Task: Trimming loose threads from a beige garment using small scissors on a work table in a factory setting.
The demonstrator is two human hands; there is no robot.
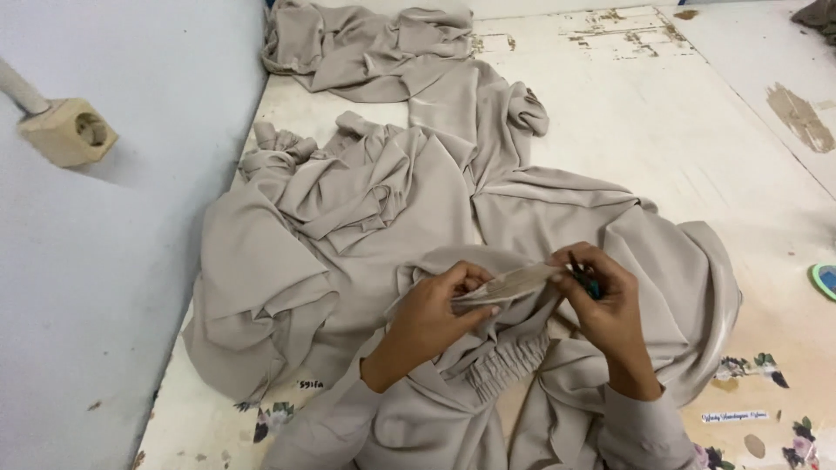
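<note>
A large beige garment [366,218] lies crumpled across a white worktable [662,130]. My left hand [440,309] pinches a flat folded strip of the beige fabric [514,283] near its left end. My right hand [601,300] holds the strip's right end, with a small dark teal tool [590,283] tucked between its fingers. Below my hands sits a gathered elastic section of the garment [505,361]. Both my sleeves are the same beige.
A pale blue wall [96,287] with a cream socket [70,130] runs along the left. More beige cloth [366,43] is heaped at the table's far end. A round green object [825,280] sits at the right edge. Flower stickers [758,365] mark the worn tabletop.
</note>
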